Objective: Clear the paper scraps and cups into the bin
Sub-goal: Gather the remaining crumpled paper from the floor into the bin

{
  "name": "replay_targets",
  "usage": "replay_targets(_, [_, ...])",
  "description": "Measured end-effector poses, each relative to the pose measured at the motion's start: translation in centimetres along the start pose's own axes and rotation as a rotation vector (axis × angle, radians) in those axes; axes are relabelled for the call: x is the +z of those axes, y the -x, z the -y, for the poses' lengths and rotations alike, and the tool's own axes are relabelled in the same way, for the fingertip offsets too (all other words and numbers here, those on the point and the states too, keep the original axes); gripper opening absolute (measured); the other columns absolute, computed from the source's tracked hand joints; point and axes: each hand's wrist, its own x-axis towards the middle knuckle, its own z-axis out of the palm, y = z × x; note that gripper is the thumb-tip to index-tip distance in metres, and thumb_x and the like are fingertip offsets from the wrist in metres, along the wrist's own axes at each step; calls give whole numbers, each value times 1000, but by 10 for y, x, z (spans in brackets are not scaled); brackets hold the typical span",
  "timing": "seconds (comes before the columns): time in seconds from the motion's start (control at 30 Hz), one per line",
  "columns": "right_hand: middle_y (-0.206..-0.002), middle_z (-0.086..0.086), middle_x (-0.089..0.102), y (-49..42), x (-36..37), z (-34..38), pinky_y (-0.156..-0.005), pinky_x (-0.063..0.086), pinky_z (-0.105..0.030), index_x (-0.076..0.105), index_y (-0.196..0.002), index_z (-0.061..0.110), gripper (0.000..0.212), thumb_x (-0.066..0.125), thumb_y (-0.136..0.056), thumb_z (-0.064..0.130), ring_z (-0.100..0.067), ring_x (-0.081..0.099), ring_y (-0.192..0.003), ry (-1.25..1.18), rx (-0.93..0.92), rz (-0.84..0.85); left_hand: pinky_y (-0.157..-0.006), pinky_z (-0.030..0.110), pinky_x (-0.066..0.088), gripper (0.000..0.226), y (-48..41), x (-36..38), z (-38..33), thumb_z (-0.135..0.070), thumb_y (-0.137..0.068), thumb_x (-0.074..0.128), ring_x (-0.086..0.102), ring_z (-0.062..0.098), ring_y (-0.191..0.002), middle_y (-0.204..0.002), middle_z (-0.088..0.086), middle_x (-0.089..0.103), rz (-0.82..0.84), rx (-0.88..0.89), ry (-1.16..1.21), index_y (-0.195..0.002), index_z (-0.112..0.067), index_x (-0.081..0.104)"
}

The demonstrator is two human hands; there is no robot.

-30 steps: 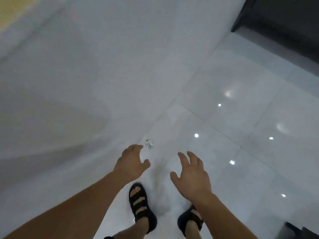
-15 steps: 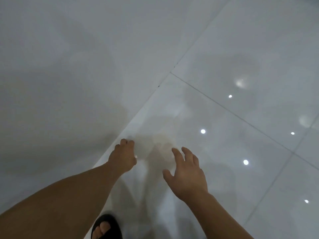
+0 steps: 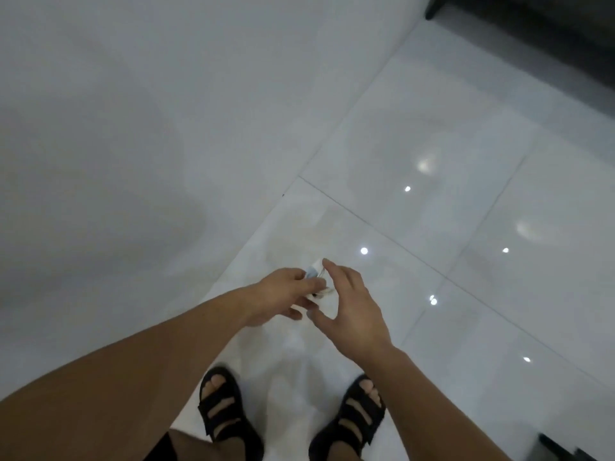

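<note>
A small crumpled paper scrap (image 3: 313,273), white with a bluish patch, is pinched in the fingers of my left hand (image 3: 283,296) above the white tiled floor. My right hand (image 3: 349,309) hovers just beside it, fingers spread and relaxed, its fingertip near the scrap's top; whether it touches the scrap I cannot tell. No bin and no cups show in this view.
A white wall (image 3: 133,128) rises on the left and meets the glossy tiled floor (image 3: 466,227). A dark piece of furniture (image 3: 532,38) stands at the top right, and a dark object (image 3: 572,450) sits at the bottom right corner. My sandalled feet (image 3: 229,417) stand below the hands.
The scrap that lay on the floor by the wall is now in my left hand, lifted off the floor. My right hand has moved in close beside it, and the view has pulled back up.
</note>
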Motion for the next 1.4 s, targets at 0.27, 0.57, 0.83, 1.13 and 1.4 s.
replay_targets(0.27, [-135,11,44,147,-141,125,-88,46,-22,31,-146,36,66,64,-89,34,-10,55,-108,-16,42,-138,-85,33,48,41,207,72,-127,-48,-82,60,64,15,-105,-110,-5,69,255,1,-258,-108,-18,67])
replay_targets(0.57, [-135,3,45,306,-203,202,-87,46,-28,29,-148,30,64,58,-91,34,-17,56,-108,5,322,-458,-102,28,35,60,342,77,-176,-51,-95,46,46,20,-128,-146,3,43,-46,334,-1095,-144,-18,39])
replay_targets(0.83, [-127,6,48,464,-138,257,-76,39,-22,32,-146,31,66,62,-88,31,-13,56,-95,-159,610,-733,-111,35,32,70,448,140,-135,-49,-93,51,33,23,-138,-155,4,27,159,596,-1560,-150,-19,25])
replay_targets(1.13, [-137,2,46,656,-73,244,-89,45,-31,33,-144,33,63,62,-88,36,-23,57,-110,-264,881,-1057,-106,35,37,70,541,326,-59,-43,-89,58,39,22,-134,-153,2,32,431,906,-1743,-148,-20,29])
replay_targets(1.4, [-128,0,50,845,5,196,-86,47,-32,34,-143,32,62,61,-87,35,-23,57,-105,-327,1120,-1201,-96,28,38,68,587,493,91,-43,-86,63,46,23,-127,-147,6,40,643,930,-1833,-144,-19,37])
